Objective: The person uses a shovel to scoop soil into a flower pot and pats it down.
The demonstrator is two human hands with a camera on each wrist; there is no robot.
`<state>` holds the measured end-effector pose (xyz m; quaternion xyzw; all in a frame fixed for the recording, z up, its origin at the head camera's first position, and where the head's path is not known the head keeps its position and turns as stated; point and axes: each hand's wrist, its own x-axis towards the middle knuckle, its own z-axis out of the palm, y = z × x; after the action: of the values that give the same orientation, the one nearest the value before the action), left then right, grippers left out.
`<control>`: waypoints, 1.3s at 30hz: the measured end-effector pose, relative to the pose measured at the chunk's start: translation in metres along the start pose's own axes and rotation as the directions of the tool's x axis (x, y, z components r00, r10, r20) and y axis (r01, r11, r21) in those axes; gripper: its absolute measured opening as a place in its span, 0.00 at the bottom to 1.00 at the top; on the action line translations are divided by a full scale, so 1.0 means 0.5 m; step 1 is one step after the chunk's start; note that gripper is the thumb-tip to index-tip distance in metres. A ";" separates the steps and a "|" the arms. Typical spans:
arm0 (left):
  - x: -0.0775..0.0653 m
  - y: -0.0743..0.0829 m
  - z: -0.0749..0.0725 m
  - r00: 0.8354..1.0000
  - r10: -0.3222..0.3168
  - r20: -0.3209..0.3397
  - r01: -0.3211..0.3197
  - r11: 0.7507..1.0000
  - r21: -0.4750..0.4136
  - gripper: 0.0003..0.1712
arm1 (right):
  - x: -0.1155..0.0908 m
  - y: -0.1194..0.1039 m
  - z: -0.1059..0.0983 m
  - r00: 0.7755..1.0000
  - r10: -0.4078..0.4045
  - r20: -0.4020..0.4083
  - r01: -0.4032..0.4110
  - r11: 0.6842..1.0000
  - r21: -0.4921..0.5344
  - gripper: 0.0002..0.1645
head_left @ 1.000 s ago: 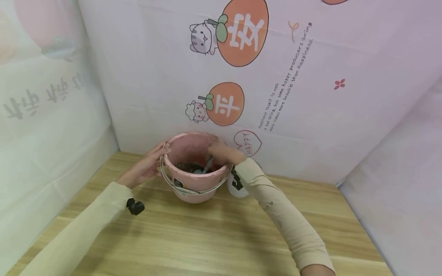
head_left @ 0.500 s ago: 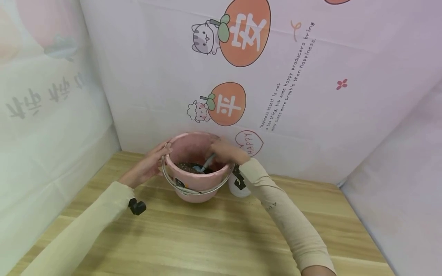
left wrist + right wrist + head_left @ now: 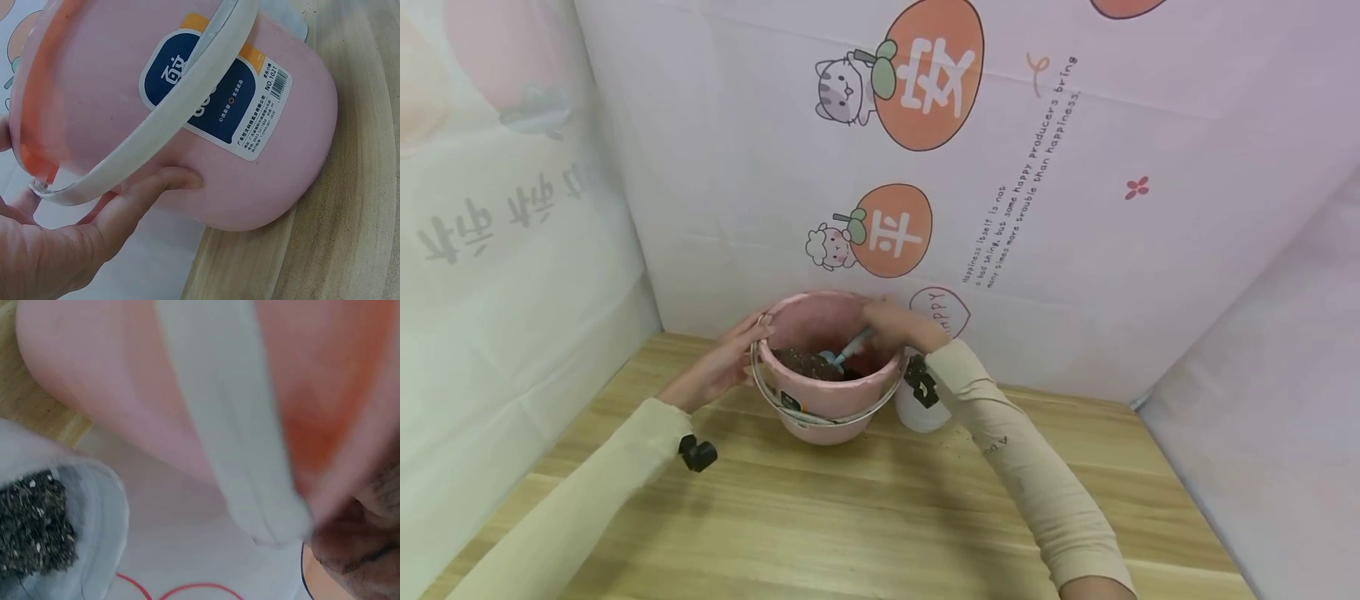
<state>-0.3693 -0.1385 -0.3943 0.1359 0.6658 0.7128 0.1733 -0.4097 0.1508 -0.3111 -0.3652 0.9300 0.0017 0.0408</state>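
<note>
I have the pink bucket (image 3: pixel 831 396) standing on the wooden tabletop (image 3: pixel 820 517), close to its back edge and nearer to the back left corner than to the back right one. The left hand (image 3: pixel 722 364) grips the bucket at the left side of its rim. In the left wrist view I can see the thumb lying against the outer wall, while the other fingers are partly hidden behind the rim. The pale carrying handle (image 3: pixel 150 140) hangs down across the front of the bucket and partly covers a blue and white label (image 3: pixel 244 139).

The right hand (image 3: pixel 901 325) is over the right side of the rim, and its fingers are closed around the grip of a small light-blue scoop (image 3: pixel 853 344). How each finger lies there I cannot tell. The scoop slants down into the bucket, and its head is at the dark soil (image 3: pixel 805 364) inside.

Just to the right of the bucket, also near the back edge of the tabletop, I find a white container (image 3: pixel 917 417), under the right forearm. The right wrist view shows me a dark loose mix with white bits (image 3: pixel 34 531) in it. A few dark crumbs (image 3: pixel 958 455) lie beside this container.
</note>
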 end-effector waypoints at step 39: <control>-0.002 -0.001 0.002 1.000 -0.008 -0.017 0.009 1.000 0.026 0.43 | -0.047 0.028 -0.012 0.980 -0.122 -0.154 0.136 0.987 0.083 0.09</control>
<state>-0.3679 -0.1381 -0.3945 0.1293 0.6771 0.7045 0.1690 -0.4023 0.1770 -0.3039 -0.4218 0.9038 -0.0717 -0.0117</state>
